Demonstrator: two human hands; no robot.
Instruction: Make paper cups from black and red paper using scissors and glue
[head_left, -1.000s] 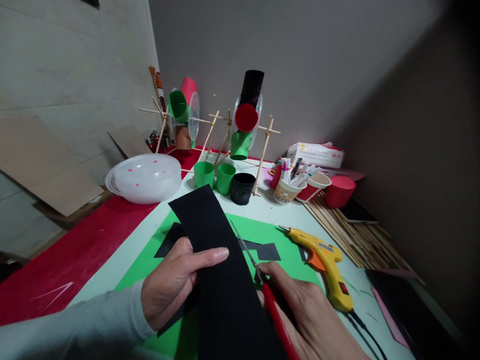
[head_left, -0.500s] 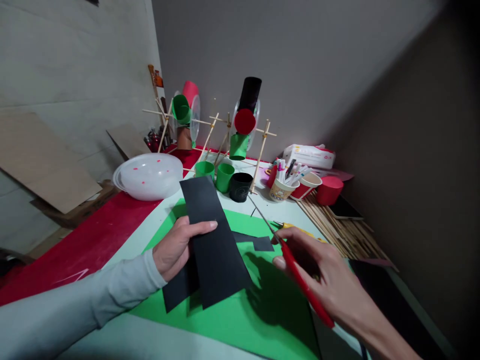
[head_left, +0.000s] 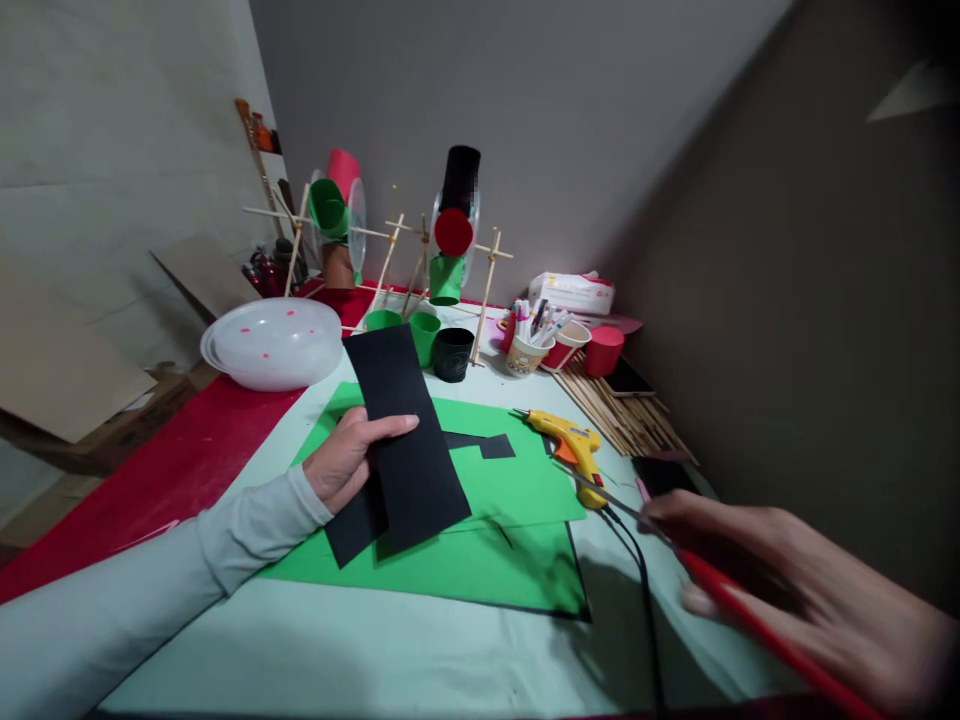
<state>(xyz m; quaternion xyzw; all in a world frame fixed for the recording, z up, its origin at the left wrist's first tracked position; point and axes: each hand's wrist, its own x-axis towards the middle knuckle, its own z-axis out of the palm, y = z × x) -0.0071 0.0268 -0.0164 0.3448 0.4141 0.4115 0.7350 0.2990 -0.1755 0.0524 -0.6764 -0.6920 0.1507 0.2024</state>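
Hidden first: left hand (head_left: 349, 455) has most fingers behind the black strip (head_left: 416, 450); only the thumb shows in full, flat on its face. Second black piece (head_left: 356, 525) is partly covered by the strip, outline unclear. Far-left green cup (head_left: 384, 319) is also partly blocked by the strip. Right hand (head_left: 802, 590) is motion-blurred, wrist cut at right edge; red-handled scissors (head_left: 739, 595) run out at the near edge, blade spread unreadable. Tip overlaps the yellow glue gun (head_left: 577, 445); can't tell if touching.

Hands: left pinches the strip, tilted, over the green sheets (head_left: 510, 560), center of scene. Right is curled around the scissors handle, near right, well apart from the strip.
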